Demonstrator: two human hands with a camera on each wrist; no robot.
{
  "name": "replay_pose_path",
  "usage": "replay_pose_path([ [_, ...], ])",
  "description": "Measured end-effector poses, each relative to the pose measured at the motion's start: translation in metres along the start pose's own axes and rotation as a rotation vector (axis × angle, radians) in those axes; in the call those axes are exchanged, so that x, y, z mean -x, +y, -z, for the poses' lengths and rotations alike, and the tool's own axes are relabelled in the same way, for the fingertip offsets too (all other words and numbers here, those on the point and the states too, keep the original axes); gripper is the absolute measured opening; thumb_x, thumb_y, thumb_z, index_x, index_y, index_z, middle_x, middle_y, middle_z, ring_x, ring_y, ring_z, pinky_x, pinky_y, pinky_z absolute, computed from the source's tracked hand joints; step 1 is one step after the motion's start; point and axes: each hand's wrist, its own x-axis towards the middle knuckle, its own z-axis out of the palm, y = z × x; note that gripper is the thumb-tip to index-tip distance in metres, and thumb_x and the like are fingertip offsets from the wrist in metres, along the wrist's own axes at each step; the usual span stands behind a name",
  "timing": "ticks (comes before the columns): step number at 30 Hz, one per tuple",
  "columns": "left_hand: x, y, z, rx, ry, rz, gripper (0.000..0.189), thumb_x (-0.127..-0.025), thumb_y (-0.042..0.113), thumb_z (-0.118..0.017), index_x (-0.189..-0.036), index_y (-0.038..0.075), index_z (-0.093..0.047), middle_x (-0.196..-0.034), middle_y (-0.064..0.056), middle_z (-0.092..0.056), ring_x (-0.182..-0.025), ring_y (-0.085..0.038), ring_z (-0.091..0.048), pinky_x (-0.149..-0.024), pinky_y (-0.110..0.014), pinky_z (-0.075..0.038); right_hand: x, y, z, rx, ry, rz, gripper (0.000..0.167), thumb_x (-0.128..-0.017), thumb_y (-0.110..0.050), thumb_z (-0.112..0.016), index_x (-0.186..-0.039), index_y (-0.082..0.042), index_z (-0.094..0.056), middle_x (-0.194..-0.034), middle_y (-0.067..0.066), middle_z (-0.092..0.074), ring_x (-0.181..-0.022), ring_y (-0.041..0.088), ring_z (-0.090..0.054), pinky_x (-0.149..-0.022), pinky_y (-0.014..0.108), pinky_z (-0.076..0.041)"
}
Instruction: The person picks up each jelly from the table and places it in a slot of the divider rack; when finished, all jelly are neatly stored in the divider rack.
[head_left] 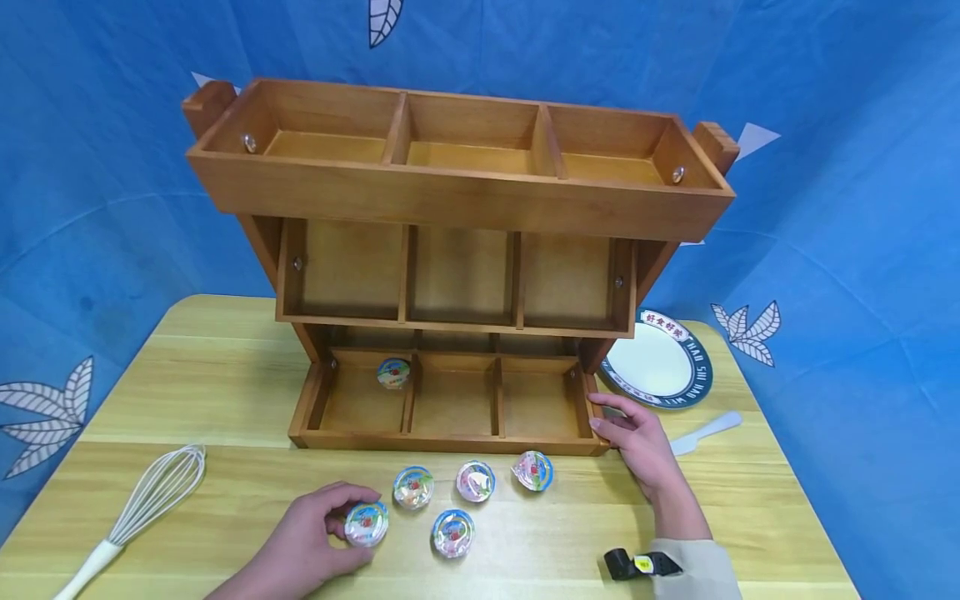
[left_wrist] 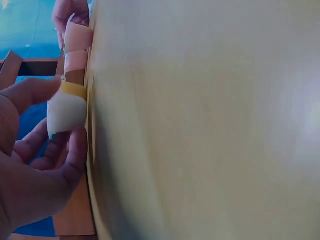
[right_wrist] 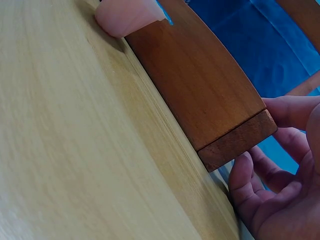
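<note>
My left hand [head_left: 311, 533] holds a small jelly cup [head_left: 367, 524] with a printed foil lid between thumb and fingers, low over the table. The left wrist view shows the cup's pale side [left_wrist: 67, 112]. Several more jelly cups [head_left: 453, 533] stand just right of it, in front of a three-tier wooden rack [head_left: 450, 196]. Another jelly cup [head_left: 393, 373] lies in the bottom tier's left compartment. At the bottom tier's right front corner [right_wrist: 237, 145], my right hand [head_left: 637, 437] grips the wood with thumb and fingers on either side.
A white whisk [head_left: 153, 500] lies at the table's left. Right of the rack are a blue-rimmed plate [head_left: 701, 375] and a white plastic knife [head_left: 708, 432]. A blue cloth with leaf prints [head_left: 847, 208] hangs behind. The top tier overhangs the lower ones.
</note>
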Motion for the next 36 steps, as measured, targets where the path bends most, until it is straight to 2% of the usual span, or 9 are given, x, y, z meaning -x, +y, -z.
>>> replay_pose_path([
  [7, -0.004, 0.009, 0.010, 0.019, -0.007, -0.042, 0.052, -0.070, 0.004, -0.088, -0.117, 0.005, -0.066, -0.104, -0.004, -0.065, -0.077, -0.014, -0.064, -0.068, -0.030, -0.058, -0.001, -0.001, -0.001, 0.003, 0.001, 0.006, 0.040, -0.094, -0.005, -0.067, -0.134, -0.002, -0.061, -0.141, 0.012, -0.049, -0.109, 0.028, -0.051, -0.080, 0.026, -0.051],
  [10, -0.011, 0.014, 0.016, 0.032, 0.005, -0.068, 0.051, -0.071, 0.007, -0.089, -0.117, 0.006, -0.066, -0.107, -0.004, -0.066, -0.081, -0.016, -0.065, -0.071, -0.030, -0.058, -0.001, -0.001, -0.001, 0.003, 0.006, 0.006, 0.040, -0.094, -0.004, -0.067, -0.134, -0.001, -0.061, -0.139, 0.012, -0.050, -0.106, 0.028, -0.052, -0.077, 0.026, -0.051],
  [15, -0.026, 0.024, 0.028, 0.040, 0.022, -0.067, 0.051, -0.073, 0.015, -0.090, -0.118, 0.008, -0.067, -0.110, -0.003, -0.067, -0.085, -0.018, -0.065, -0.074, -0.030, -0.057, -0.002, 0.000, 0.000, 0.001, 0.003, 0.003, 0.041, -0.095, -0.005, -0.067, -0.135, -0.002, -0.060, -0.141, 0.012, -0.048, -0.113, 0.030, -0.049, -0.080, 0.026, -0.050],
  [20, -0.039, 0.030, 0.040, 0.097, 0.020, -0.075, 0.051, -0.076, 0.009, -0.088, -0.121, 0.004, -0.066, -0.112, -0.009, -0.067, -0.086, -0.022, -0.067, -0.073, -0.032, -0.058, -0.002, 0.000, -0.001, 0.000, 0.006, 0.007, 0.041, -0.094, -0.004, -0.067, -0.134, -0.001, -0.061, -0.140, 0.012, -0.049, -0.107, 0.028, -0.051, -0.077, 0.026, -0.050],
  [28, -0.061, 0.030, 0.056, 0.174, 0.039, -0.008, 0.052, -0.078, 0.002, -0.084, -0.125, -0.003, -0.063, -0.111, -0.019, -0.065, -0.087, -0.027, -0.068, -0.073, -0.031, -0.058, 0.000, -0.001, -0.001, 0.008, 0.014, 0.015, 0.040, -0.093, -0.004, -0.068, -0.133, 0.000, -0.061, -0.138, 0.012, -0.050, -0.106, 0.028, -0.051, -0.076, 0.026, -0.050],
  [36, -0.083, 0.020, 0.067, 0.189, 0.046, 0.067, 0.052, -0.079, 0.000, -0.083, -0.126, -0.007, -0.061, -0.106, -0.021, -0.065, -0.085, -0.028, -0.067, -0.071, -0.031, -0.058, 0.000, 0.000, -0.001, 0.007, 0.022, 0.011, 0.040, -0.093, -0.003, -0.068, -0.132, 0.000, -0.061, -0.136, 0.012, -0.051, -0.103, 0.026, -0.052, -0.076, 0.025, -0.050],
])
